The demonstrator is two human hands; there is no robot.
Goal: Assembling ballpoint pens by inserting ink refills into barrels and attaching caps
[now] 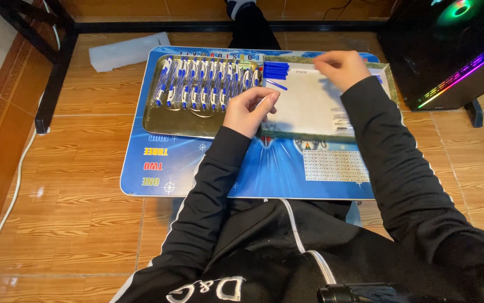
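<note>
A shiny metal tray [155, 120] is seen on a glossy printed desk [158, 168]. Smooth plastic pens [197, 84] are laid in it. The floor [74, 213] is glossy wood-look tile.

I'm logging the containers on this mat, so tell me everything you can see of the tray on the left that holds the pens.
The gold tray is a shallow rectangular dish that looks like shiny metal, with a low raised rim. It lies flat on the blue printed mat, its right edge beside the white-bottomed tray. A row of blue and white pens lies side by side across its far half; the near half is bare and reflective. The left hand hovers at its right end; contact with the tray cannot be told.
</note>
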